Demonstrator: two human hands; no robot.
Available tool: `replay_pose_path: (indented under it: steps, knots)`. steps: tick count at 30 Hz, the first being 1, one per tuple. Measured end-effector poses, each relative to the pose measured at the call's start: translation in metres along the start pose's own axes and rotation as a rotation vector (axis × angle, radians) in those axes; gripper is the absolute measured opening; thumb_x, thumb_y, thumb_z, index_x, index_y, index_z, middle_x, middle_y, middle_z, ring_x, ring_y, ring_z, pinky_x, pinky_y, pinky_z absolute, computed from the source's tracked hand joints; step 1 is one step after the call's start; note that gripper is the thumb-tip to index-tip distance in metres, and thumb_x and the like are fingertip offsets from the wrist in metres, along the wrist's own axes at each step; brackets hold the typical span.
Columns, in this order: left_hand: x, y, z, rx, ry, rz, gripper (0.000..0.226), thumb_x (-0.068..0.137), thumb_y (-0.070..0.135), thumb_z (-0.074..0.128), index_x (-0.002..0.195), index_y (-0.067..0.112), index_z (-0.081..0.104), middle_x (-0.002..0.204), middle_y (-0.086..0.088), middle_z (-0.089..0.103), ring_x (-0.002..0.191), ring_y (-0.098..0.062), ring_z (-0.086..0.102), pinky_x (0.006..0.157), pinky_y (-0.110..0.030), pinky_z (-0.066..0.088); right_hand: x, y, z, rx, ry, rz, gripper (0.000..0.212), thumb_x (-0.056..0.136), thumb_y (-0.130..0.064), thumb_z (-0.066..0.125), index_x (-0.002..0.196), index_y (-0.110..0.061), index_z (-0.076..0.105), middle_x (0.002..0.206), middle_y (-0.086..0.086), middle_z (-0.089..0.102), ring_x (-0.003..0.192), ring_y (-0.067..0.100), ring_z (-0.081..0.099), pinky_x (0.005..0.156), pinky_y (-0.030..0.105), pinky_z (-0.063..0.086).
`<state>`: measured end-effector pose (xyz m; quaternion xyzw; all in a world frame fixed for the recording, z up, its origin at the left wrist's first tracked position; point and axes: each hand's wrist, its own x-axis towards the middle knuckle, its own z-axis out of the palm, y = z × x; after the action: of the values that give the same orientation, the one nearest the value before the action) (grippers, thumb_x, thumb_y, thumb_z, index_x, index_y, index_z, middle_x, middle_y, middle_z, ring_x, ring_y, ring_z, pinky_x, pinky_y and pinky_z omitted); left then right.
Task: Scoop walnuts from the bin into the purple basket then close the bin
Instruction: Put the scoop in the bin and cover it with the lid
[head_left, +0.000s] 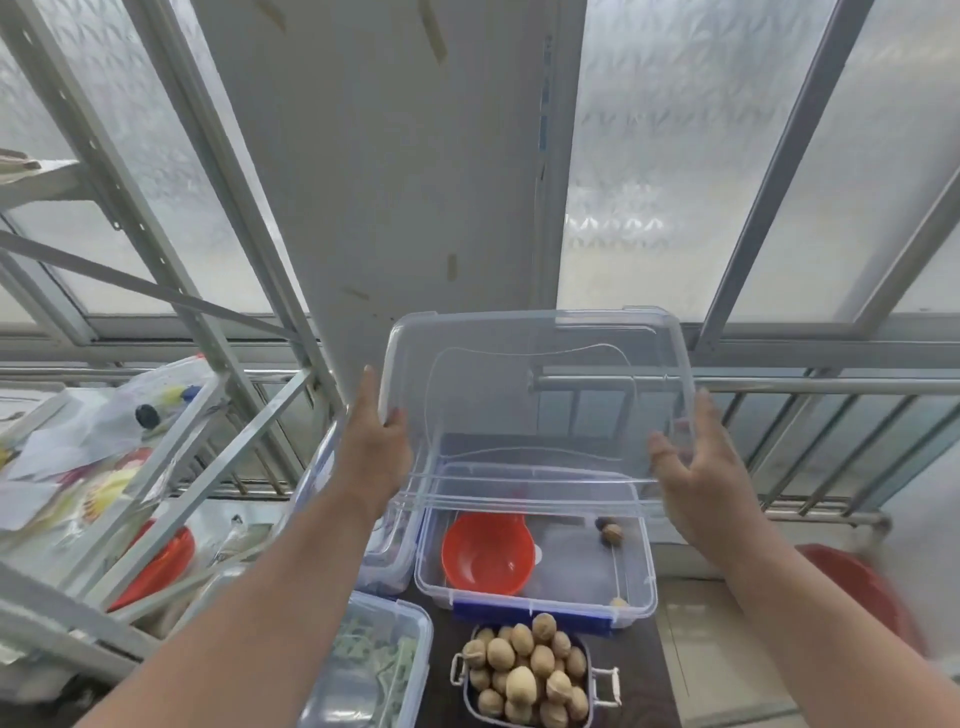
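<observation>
Two hands are raised to a clear plastic lid (535, 384), which is held tilted above the open bin (535, 561). The left hand (374, 447) grips the lid's left edge, its thumb curled over the rim and its fingers (370, 387) extended up along the outside. The right hand (698, 462) is set against the lid's right edge with its fingers (667, 457) spread and nearly straight; whether they clamp the rim cannot be told. The bin, a transparent rectangular tub with blue latches, is seen on the dark bench (639, 670) and contains a smooth orange bowl-shaped scoop (488, 553) and a few walnuts (612, 533). Just before the bin, the basket (602, 686) is heaped with round, pale, wrinkled walnuts. A lidded clear container (363, 670) of greenish contents lies to its left, beside a grey metal rack (156, 467).
</observation>
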<state>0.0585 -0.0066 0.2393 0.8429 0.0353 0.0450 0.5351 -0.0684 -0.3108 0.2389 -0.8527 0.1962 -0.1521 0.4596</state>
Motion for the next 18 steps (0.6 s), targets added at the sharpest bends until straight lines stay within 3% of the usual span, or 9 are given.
replay_pose_path:
  steps: [1, 2, 4, 6, 8, 12, 15, 17, 18]
  knots:
    - [-0.001, -0.01, 0.002, 0.033, -0.028, -0.047, 0.058, 0.106, 0.03, 0.043, 0.162, 0.037, 0.029, 0.159, -0.008, 0.049, 0.135, -0.031, 0.058, 0.115, -0.041, 0.046, -0.001, 0.008, 0.004, -0.031, -0.008, 0.015, 0.078, 0.107, -0.037, 0.053, 0.168, -0.03, 0.006, 0.162, 0.007, 0.038, 0.128, 0.022, 0.052, 0.118, 0.049, 0.037]
    - [-0.004, -0.02, 0.005, 0.063, -0.046, -0.079, 0.051, 0.105, 0.031, 0.043, 0.155, 0.032, 0.036, 0.148, -0.013, 0.058, 0.126, -0.035, 0.063, 0.106, -0.045, 0.052, -0.003, 0.016, 0.008, -0.065, -0.015, 0.035, 0.076, 0.108, -0.037, 0.051, 0.168, -0.029, 0.005, 0.165, 0.008, 0.035, 0.139, 0.026, 0.046, 0.12, 0.049, 0.031]
    - [-0.01, -0.038, 0.01, 0.114, -0.087, -0.113, 0.029, 0.106, 0.023, 0.046, 0.134, 0.024, 0.053, 0.119, -0.012, 0.068, 0.102, -0.03, 0.067, 0.082, -0.036, 0.053, -0.006, 0.035, 0.018, -0.11, -0.021, 0.079, 0.075, 0.109, -0.037, 0.048, 0.169, -0.025, 0.005, 0.17, 0.011, 0.028, 0.152, 0.031, 0.034, 0.124, 0.049, 0.025]
    - [-0.016, -0.049, 0.015, 0.138, -0.147, -0.13, 0.026, 0.105, 0.016, 0.046, 0.128, 0.022, 0.057, 0.109, -0.011, 0.068, 0.103, -0.036, 0.067, 0.082, -0.04, 0.051, -0.008, 0.053, 0.028, -0.109, -0.037, 0.135, 0.073, 0.109, -0.035, 0.046, 0.169, -0.023, 0.006, 0.17, 0.015, 0.027, 0.154, 0.033, 0.031, 0.125, 0.049, 0.025]
    - [-0.018, -0.063, 0.021, 0.188, -0.199, -0.146, 0.033, 0.105, 0.012, 0.047, 0.136, 0.017, 0.056, 0.117, -0.017, 0.067, 0.11, -0.043, 0.064, 0.09, -0.047, 0.051, -0.01, 0.07, 0.038, -0.114, -0.055, 0.19, 0.072, 0.109, -0.034, 0.047, 0.169, -0.021, 0.009, 0.169, 0.017, 0.029, 0.153, 0.034, 0.033, 0.124, 0.047, 0.025]
    - [-0.023, -0.095, 0.032, 0.253, -0.223, -0.2, 0.043, 0.107, 0.008, 0.047, 0.15, 0.008, 0.046, 0.151, -0.016, 0.053, 0.136, -0.035, 0.053, 0.113, -0.04, 0.042, -0.02, 0.095, 0.053, -0.116, -0.107, 0.252, 0.072, 0.108, -0.035, 0.051, 0.169, -0.021, 0.015, 0.167, 0.015, 0.035, 0.152, 0.033, 0.035, 0.123, 0.042, 0.026]
    - [-0.029, -0.114, 0.041, 0.327, -0.249, -0.242, 0.049, 0.107, 0.003, 0.045, 0.156, 0.011, 0.043, 0.15, -0.011, 0.035, 0.136, -0.03, 0.043, 0.099, -0.019, 0.028, -0.025, 0.117, 0.062, -0.126, -0.106, 0.284, 0.071, 0.107, -0.034, 0.054, 0.168, -0.023, 0.019, 0.166, 0.012, 0.04, 0.15, 0.032, 0.04, 0.122, 0.043, 0.03]
    - [-0.03, -0.123, 0.049, 0.356, -0.288, -0.297, 0.054, 0.108, 0.005, 0.044, 0.16, 0.013, 0.037, 0.156, -0.007, 0.029, 0.148, -0.032, 0.034, 0.114, -0.025, 0.03, -0.026, 0.129, 0.07, -0.13, -0.111, 0.311, 0.072, 0.106, -0.032, 0.054, 0.168, -0.024, 0.018, 0.165, 0.011, 0.042, 0.148, 0.034, 0.042, 0.12, 0.044, 0.032]
    - [-0.029, -0.129, 0.051, 0.367, -0.306, -0.308, 0.051, 0.107, 0.005, 0.044, 0.156, 0.016, 0.041, 0.157, -0.005, 0.029, 0.148, -0.033, 0.035, 0.123, -0.038, 0.033, -0.026, 0.134, 0.075, -0.137, -0.118, 0.322, 0.072, 0.106, -0.03, 0.054, 0.168, -0.024, 0.018, 0.165, 0.011, 0.041, 0.148, 0.035, 0.042, 0.12, 0.044, 0.032]
